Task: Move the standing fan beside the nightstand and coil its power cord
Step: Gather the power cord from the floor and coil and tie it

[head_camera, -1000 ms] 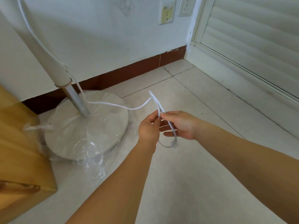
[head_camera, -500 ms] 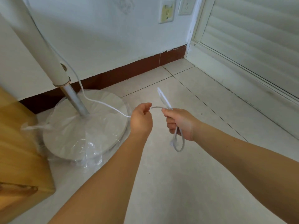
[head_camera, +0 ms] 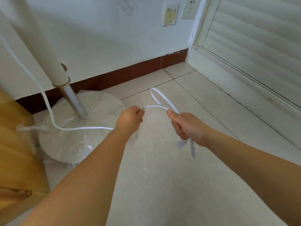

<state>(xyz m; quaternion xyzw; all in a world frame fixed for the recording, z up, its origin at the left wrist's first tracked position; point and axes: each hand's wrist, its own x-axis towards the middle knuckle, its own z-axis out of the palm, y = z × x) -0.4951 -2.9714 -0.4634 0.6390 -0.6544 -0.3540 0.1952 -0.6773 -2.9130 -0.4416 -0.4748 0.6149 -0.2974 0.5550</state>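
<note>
I see pale floor tiles [head_camera: 162, 185], white wall with dark red skirting [head_camera: 130, 74], plastic-wrapped round fan base [head_camera: 78, 137] beside wooden nightstand [head_camera: 17, 152], thin white power cord [head_camera: 81, 128] strung between my hands, left hand [head_camera: 130, 119] pinching it, right hand [head_camera: 187, 126] fisted around its loops.

No readable text, labels or numbers anywhere I look; wall socket [head_camera: 189, 9] plate is unmarked too.

Looks like a room in a home, likely a bedroom corner: pale square floor tiles [head_camera: 187, 185], a white painted wall [head_camera: 101, 38] with dark red skirting [head_camera: 138, 69], a yellowed wall switch plate [head_camera: 169, 14] beside a white socket [head_camera: 189, 8], a white louvred door [head_camera: 254, 35], a honey-coloured wooden nightstand [head_camera: 17, 152], a white standing fan [head_camera: 68, 101]
</note>
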